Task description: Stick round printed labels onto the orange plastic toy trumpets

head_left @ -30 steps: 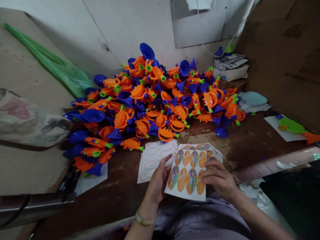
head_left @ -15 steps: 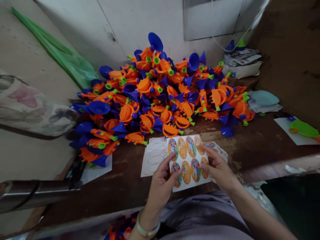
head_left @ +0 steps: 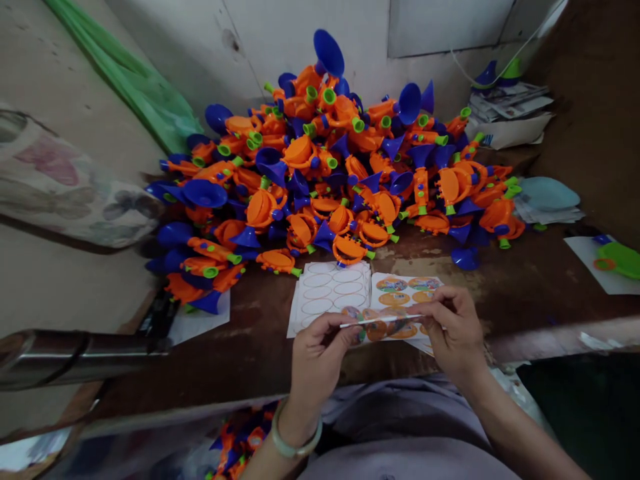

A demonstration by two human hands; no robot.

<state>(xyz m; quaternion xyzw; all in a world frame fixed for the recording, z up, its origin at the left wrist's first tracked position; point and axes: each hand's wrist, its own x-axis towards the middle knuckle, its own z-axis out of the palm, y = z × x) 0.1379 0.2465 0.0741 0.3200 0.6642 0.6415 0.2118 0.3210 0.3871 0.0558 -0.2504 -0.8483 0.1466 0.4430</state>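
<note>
Between my hands is a sticker sheet (head_left: 383, 327) with orange oval labels, seen nearly edge-on. My left hand (head_left: 320, 347) pinches its left end, with a pale bangle on the wrist. The right end is pinched in the fingers of my right hand (head_left: 453, 327). Beneath and beyond it, more orange oval stickers show on a printed sheet (head_left: 395, 285) lying on the brown table. To its left lies a stack of white sheets (head_left: 320, 290) with empty oval outlines.
A big heap of orange and blue toy trumpets (head_left: 340, 167) fills the table's back. A metal cylinder (head_left: 80, 357) juts in at left. At right are a pale blue plate (head_left: 550, 193), stacked papers (head_left: 510, 110) and a green toy part (head_left: 620, 260).
The held sheet has tilted from facing the camera to nearly edge-on and bends or folds over. Both hands stay on it. The view has shifted slightly, exposing more of the sheets beneath.
</note>
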